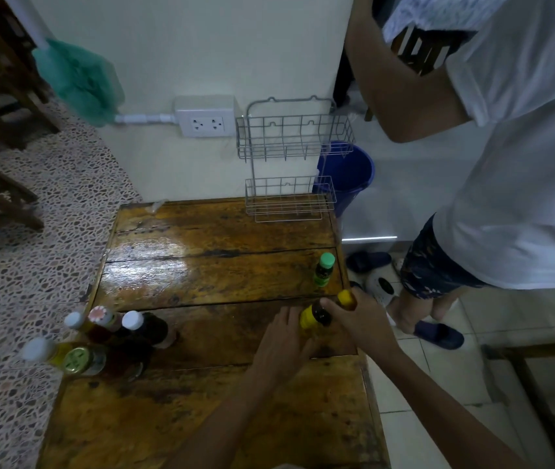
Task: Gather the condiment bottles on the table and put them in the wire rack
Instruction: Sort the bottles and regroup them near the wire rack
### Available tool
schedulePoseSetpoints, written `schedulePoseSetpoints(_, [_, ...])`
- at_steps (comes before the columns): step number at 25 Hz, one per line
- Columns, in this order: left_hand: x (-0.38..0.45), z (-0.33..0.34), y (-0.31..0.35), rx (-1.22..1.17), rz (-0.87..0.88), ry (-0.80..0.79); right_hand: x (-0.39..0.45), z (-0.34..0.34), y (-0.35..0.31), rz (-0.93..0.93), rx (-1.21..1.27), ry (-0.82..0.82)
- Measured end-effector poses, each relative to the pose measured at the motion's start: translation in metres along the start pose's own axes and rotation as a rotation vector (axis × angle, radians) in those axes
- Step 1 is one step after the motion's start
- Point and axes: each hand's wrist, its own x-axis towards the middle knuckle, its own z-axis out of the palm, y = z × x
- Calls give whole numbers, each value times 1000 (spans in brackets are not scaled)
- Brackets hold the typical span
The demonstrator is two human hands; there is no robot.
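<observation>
A two-tier wire rack (pixel 290 157) stands against the wall at the table's far edge, both tiers holding nothing. My right hand (pixel 357 319) grips a dark bottle with a yellow cap (pixel 313 316) near the table's right edge; a second yellow-capped bottle (pixel 346 298) stands just behind its fingers. My left hand (pixel 286 340) rests beside the gripped bottle, fingers touching its lower part. A green-capped bottle (pixel 324 269) stands alone farther back on the right. Several bottles and a jar (pixel 100 340) cluster at the table's left edge.
The wooden table (pixel 208 262) is glossy and bare in its middle. Another person in a white shirt (pixel 513 170) stands close on the right. A blue bucket (pixel 347 174) sits behind the rack. A wall socket (pixel 206 121) is left of the rack.
</observation>
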Motion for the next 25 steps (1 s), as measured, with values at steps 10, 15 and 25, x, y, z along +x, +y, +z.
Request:
schedulePoseSetpoints(10, [69, 45, 24, -150, -201, 144, 39, 3, 15, -222, -106, 111])
schedulePoseSetpoints(15, [91, 54, 28, -268, -272, 184, 55, 3, 20, -333, -116, 103])
schedulePoseSetpoints(25, [94, 52, 36, -269, -282, 165, 56, 2, 31, -352, -114, 90])
